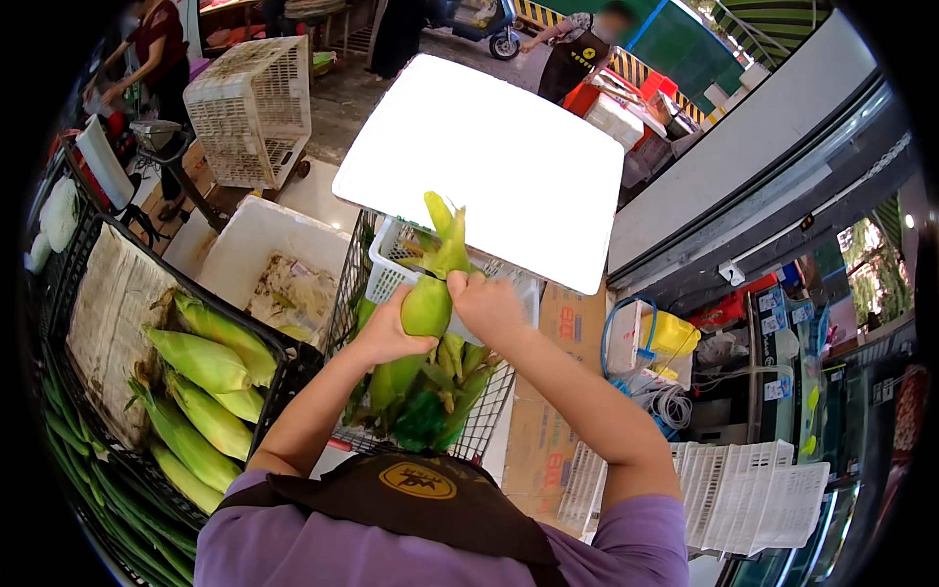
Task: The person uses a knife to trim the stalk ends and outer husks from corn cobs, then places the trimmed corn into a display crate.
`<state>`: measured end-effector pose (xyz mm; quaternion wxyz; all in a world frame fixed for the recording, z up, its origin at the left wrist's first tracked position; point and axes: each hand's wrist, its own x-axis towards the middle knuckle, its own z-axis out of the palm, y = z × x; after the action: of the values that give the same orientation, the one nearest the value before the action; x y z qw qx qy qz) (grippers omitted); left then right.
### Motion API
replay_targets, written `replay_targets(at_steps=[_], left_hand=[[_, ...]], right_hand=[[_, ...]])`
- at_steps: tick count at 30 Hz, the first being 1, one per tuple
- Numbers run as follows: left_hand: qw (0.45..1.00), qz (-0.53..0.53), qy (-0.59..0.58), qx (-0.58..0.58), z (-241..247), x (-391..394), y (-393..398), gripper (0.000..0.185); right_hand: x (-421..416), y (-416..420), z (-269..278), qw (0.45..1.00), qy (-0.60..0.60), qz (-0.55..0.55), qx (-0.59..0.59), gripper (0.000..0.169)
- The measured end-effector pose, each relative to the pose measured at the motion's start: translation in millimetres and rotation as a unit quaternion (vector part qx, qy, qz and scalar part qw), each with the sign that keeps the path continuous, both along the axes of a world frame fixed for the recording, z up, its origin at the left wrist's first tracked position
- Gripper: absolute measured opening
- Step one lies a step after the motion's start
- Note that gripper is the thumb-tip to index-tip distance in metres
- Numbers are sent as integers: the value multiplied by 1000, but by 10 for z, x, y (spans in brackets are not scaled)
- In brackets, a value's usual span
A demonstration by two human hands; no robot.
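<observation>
My left hand (385,329) grips the lower part of a green-husked ear of corn (427,310), held upright. A thin dark blade, apparently a knife's (430,274), lies across the husk near its top. My right hand (484,304) is closed in a fist at the blade's right end; the handle is hidden inside it. Below the hands, more corn (392,383) in husks fills a wire shopping cart (480,422). A white plastic basket (384,277) sits on the cart behind the ear, with husk pieces in it. A bright white panel (484,169) lies just beyond.
At left, a black crate (282,400) holds several ears of corn. Behind it stands a white foam box (235,257) with scraps. White plastic baskets (733,491) and flattened cardboard (539,425) are at right. A person in an apron (576,59) stands beyond the panel; another (158,51) stands far left.
</observation>
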<state>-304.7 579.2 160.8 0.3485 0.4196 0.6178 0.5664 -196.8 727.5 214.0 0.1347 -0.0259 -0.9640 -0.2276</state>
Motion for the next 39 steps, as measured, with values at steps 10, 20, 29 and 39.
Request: replay_targets(at_steps=[10, 20, 29, 39], left_hand=[[981, -24, -175, 83, 50, 226, -50, 63], [977, -153, -123, 89, 82, 603, -38, 78], [965, -215, -138, 63, 453, 259, 119, 75], [976, -186, -107, 25, 584, 365, 105, 71]], right_hand=[[165, 261, 45, 989, 85, 117, -23, 14], [1338, 684, -380, 987, 31, -99, -124, 8], [1804, 277, 260, 956, 205, -192, -90, 19], [1110, -219, 683, 982, 128, -51, -129, 19]])
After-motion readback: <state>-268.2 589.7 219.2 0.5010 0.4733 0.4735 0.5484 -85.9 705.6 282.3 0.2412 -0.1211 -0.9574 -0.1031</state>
